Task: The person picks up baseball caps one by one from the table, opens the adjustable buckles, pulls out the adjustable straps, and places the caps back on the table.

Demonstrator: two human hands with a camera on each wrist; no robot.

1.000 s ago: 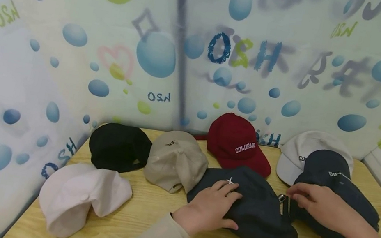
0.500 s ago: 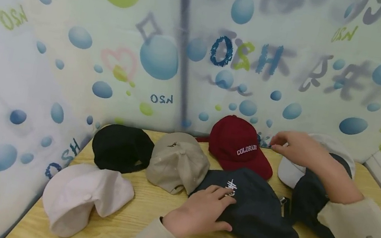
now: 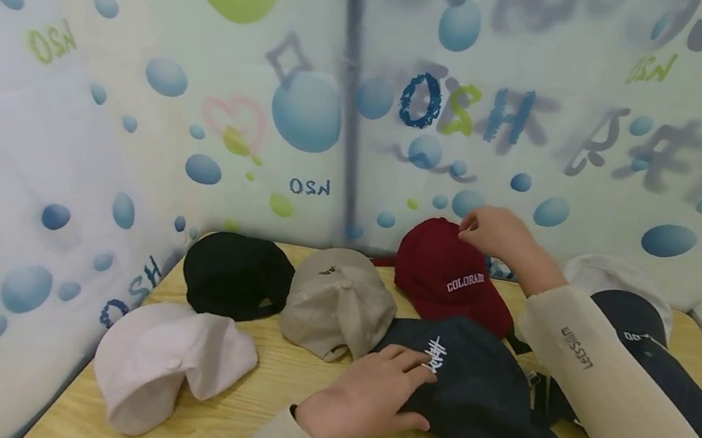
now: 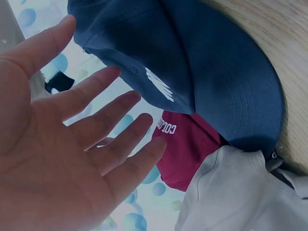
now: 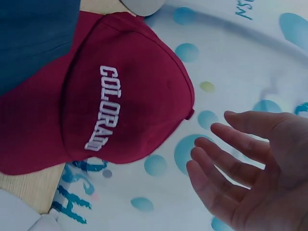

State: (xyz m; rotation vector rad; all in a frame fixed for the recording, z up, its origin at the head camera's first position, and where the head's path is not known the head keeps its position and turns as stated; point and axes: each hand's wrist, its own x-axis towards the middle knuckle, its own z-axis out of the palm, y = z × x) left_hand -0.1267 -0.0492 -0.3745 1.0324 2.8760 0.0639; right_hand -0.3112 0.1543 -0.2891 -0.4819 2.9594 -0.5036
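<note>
My left hand (image 3: 364,397) hovers at the near-left side of a navy baseball cap (image 3: 480,404) with white embroidery. In the left wrist view its fingers (image 4: 103,118) are spread and hold nothing; whether a fingertip touches the cap I cannot tell. My right hand (image 3: 501,237) is raised by the crown of a dark red cap (image 3: 429,266) lettered COLORADO, which sits at the back against the wall. The right wrist view shows the right hand's fingers (image 5: 221,159) loosely bent, holding nothing, with a gap between them and the red cap's crown.
A beige cap (image 3: 334,301), a black cap (image 3: 235,273) and a pale pink cap (image 3: 152,364) lie to the left. On the right, a second navy cap (image 3: 658,367) overlaps a light grey cap (image 3: 625,274). The wooden table (image 3: 263,427) meets a patterned wall covering (image 3: 243,202).
My right hand has let go of the right-hand navy cap, risen, and moved left and back to the red cap. My left hand has eased slightly off the embroidery, showing more of it.
</note>
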